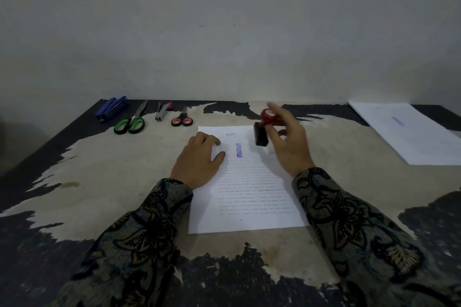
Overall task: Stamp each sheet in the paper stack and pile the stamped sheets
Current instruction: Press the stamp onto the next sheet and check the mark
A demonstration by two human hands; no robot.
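Right hand (290,147) raised over the far right corner of the sheet (247,182), grip closed round the stamp (264,127): thumb and fingers curled on the red knob, index finger stretched out past it, black base tilted and just clear of the paper. Left hand (199,159) flat, fingers relaxed, pressing the sheet's far left part. Sheet lying mid-surface, near the front edge, blue "APPROVED" mark (238,150) between the hands. Stamped pile (414,132) at the far right corner of the surface (112,182). Stapler (112,108) and scissors (132,121) along the far left edge.
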